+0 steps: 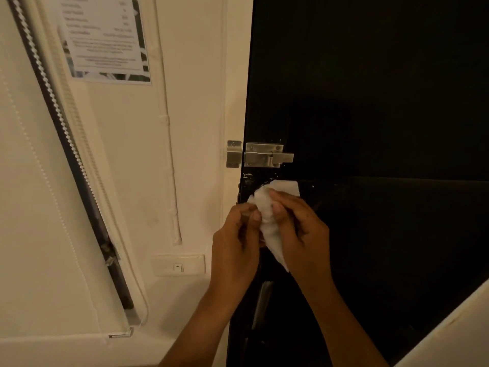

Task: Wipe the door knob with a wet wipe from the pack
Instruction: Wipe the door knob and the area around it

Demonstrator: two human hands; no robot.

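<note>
A crumpled white wet wipe [267,207] is bunched against the black door [383,102], just below the metal slide bolt. My left hand [235,242] pinches the wipe's left side with thumb and fingers. My right hand [301,229] grips its right side, with the thumb pressed on top. The door knob is hidden under the wipe and my hands. The pack of wipes is not in view.
A steel slide bolt [267,154] with its keeper [234,153] sits above my hands. On the cream wall to the left are a wall switch [178,265], a printed notice [105,38] and a roller blind [39,207]. A pale surface [455,335] cuts the lower right corner.
</note>
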